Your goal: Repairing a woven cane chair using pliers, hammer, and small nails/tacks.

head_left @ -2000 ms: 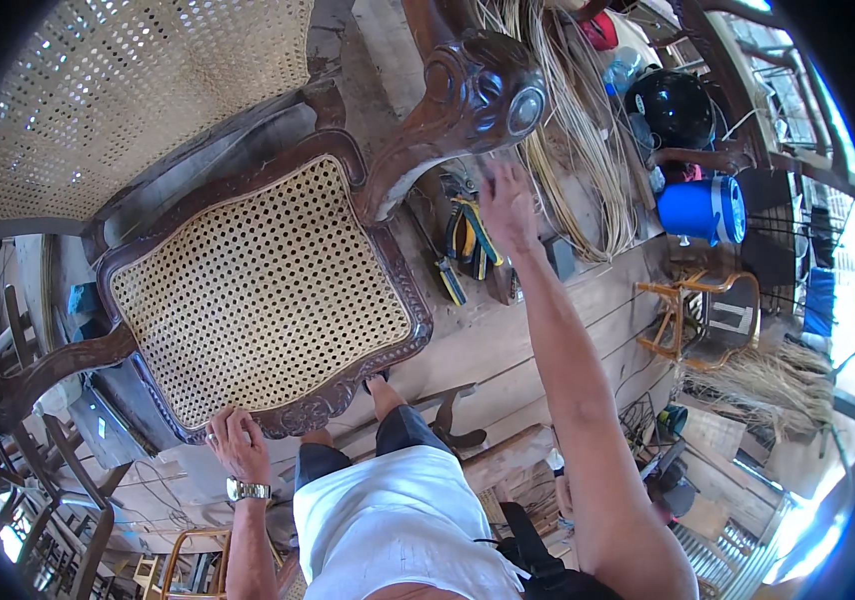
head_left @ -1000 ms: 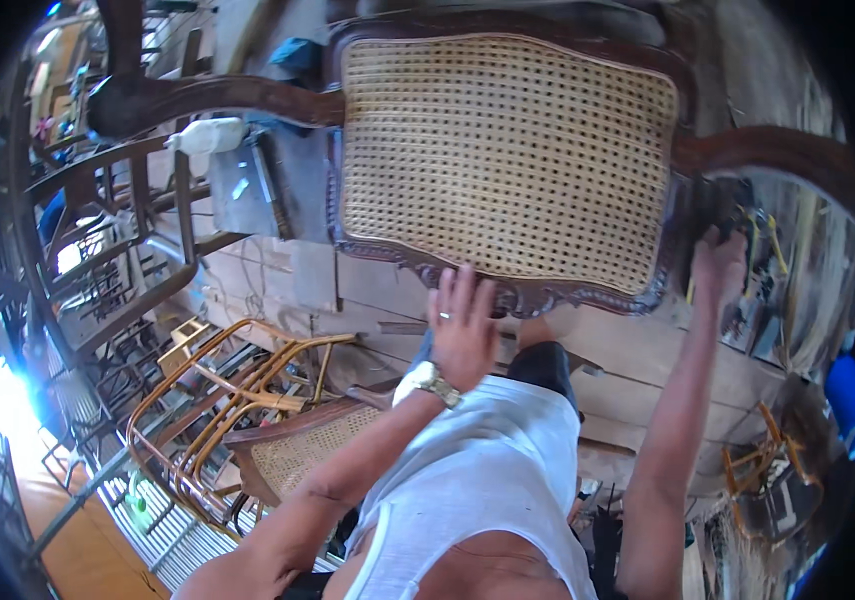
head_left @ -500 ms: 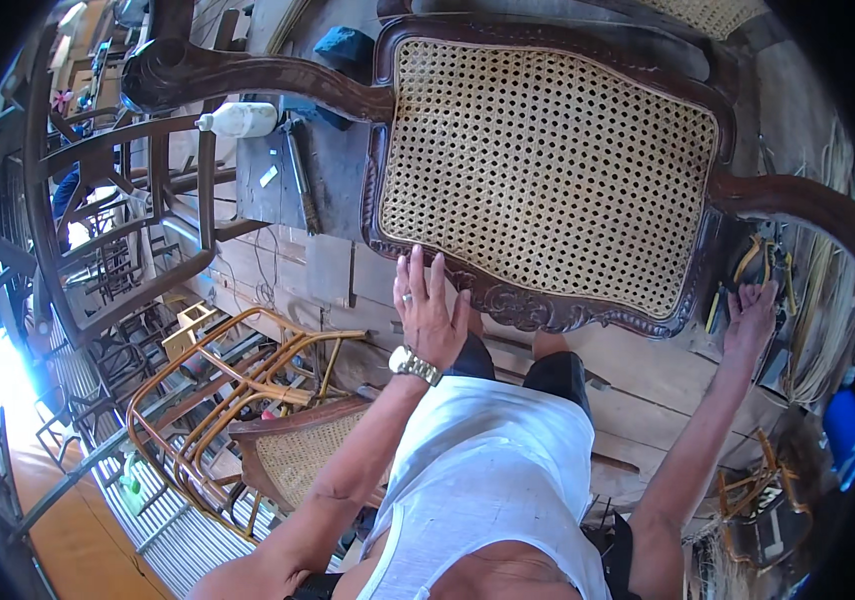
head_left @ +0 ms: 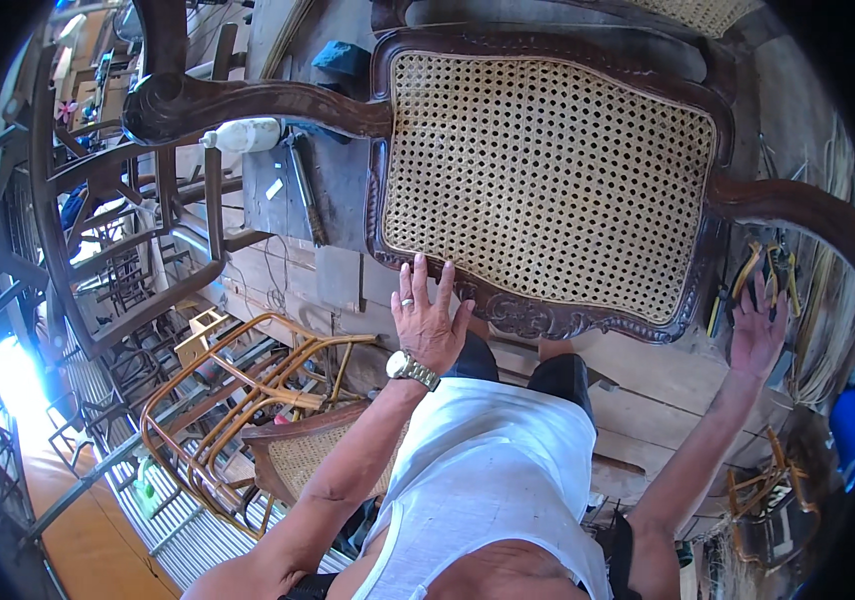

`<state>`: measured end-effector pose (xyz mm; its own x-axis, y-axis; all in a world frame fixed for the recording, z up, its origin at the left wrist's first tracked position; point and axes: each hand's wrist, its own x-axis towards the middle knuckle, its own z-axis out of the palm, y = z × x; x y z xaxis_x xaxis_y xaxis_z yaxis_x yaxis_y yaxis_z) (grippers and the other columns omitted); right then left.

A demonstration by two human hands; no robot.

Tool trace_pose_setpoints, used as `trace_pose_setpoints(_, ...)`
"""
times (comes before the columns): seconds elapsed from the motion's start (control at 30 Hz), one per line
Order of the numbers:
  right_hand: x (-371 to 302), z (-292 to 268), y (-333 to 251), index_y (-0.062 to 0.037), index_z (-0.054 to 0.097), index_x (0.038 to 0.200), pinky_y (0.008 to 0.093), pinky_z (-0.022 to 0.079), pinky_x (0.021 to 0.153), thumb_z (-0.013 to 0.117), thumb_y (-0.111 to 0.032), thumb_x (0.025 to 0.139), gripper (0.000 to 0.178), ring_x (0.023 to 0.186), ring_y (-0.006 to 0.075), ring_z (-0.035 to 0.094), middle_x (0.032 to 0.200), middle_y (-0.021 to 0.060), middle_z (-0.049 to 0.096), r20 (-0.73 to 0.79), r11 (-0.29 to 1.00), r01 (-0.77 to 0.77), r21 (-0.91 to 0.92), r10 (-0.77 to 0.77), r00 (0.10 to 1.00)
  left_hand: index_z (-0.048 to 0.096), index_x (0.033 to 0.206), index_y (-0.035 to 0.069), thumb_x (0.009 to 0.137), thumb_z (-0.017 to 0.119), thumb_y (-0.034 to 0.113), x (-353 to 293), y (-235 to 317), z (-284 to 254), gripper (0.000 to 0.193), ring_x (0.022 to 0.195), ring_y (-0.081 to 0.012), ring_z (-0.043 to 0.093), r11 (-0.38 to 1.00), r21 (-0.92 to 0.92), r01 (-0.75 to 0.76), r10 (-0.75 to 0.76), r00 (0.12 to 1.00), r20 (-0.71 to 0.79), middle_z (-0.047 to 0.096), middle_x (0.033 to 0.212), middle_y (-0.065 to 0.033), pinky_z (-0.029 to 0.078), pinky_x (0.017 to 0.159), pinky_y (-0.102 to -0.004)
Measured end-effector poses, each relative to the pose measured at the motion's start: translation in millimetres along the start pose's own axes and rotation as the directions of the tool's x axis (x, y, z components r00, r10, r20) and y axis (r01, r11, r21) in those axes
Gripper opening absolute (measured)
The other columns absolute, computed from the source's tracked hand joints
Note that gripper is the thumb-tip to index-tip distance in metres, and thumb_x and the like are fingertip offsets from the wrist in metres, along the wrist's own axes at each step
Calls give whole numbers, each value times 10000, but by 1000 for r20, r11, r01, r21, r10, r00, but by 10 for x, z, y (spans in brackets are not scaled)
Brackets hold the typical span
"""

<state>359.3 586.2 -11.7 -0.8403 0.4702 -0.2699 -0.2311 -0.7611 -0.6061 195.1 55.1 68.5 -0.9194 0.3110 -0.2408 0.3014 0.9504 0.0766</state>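
A carved dark wooden chair (head_left: pixel 528 312) lies in front of me, its cane panel (head_left: pixel 548 180) woven with rows of small holes. My left hand (head_left: pixel 429 330), with a ring and a metal watch, rests open with its fingertips at the lower left of the carved frame. Off to the right, my right hand (head_left: pixel 756 338) has its fingers stretched and holds nothing. Just beyond its fingertips lie yellow-handled pliers (head_left: pixel 793 285); whether they touch cannot be made out.
A white bottle (head_left: pixel 248 135), a blue block (head_left: pixel 341 57) and a dark rod-like tool (head_left: pixel 306 190) lie at the left on the bench. Bundled cane strands (head_left: pixel 826 270) run along the right. Bare chair frames (head_left: pixel 153 240) and a rattan chair frame (head_left: pixel 238 400) stand lower left.
My right hand has gone from partly curled fingers to stretched ones beside the pliers. The left hand stays at the frame's edge. The whole view has shifted slightly.
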Motion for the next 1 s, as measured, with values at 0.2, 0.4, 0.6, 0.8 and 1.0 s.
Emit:
trace_pose_setpoints(0.2, -151, 265, -9, -77, 477, 1505, 636, 259, 1210, 542, -326, 1052, 521, 1493, 453, 329, 1575, 269, 412, -323, 995, 22, 96, 10, 946, 465, 1527, 227, 956, 638, 459, 19, -22, -44, 641, 1494, -474, 281, 1000, 24, -20, 20, 1000, 17, 270, 1637, -216, 382, 1028, -725)
trace_pose_setpoints(0.4, -218, 684, 0, 43, 528, 1426, 586, 223, 1236, 618, -292, 981, 565, 1517, 421, 277, 1581, 282, 382, 28, 975, 26, 221, -33, 999, 451, 1537, 228, 958, 631, 440, 19, 22, -55, 643, 1486, -490, 288, 999, 44, -5, 3, 1000, 27, 261, 1638, -227, 393, 1014, -732)
trace_pose_setpoints(0.6, -443, 579, -85, 78, 558, 1372, 577, 246, 1230, 625, -172, 958, 488, 1411, 408, 435, 1505, 239, 501, 155, 943, 161, 291, -212, 965, 434, 1553, 221, 946, 641, 406, 20, -54, -55, 667, 1473, -499, 306, 998, -27, -62, 62, 998, 9, 266, 1634, -236, 340, 1087, -692)
trace_pose_setpoints(0.8, -930, 742, 48, -17, 608, 1072, 538, 251, 1211, 580, -205, 986, 209, 1332, 373, 495, 1496, 193, 515, 84, 959, 282, 25, -284, 955, 437, 1550, 195, 907, 683, 355, 49, -158, -179, 707, 1422, -491, 374, 988, -46, -146, 149, 988, 46, 333, 1584, -274, 309, 1150, -602)
trace_pose_setpoints(1.0, -2012, 1611, 835, -41, 646, 1160, 598, 308, 1154, 646, -264, 940, 313, 1183, 352, 590, 1355, 256, 587, 68, 998, 56, -16, -55, 996, 415, 1525, 29, 920, 718, 227, -29, -218, -517, 705, 1369, -422, 467, 822, -481, -304, 372, 927, 51, 453, 1510, -269, 389, 1122, -510)
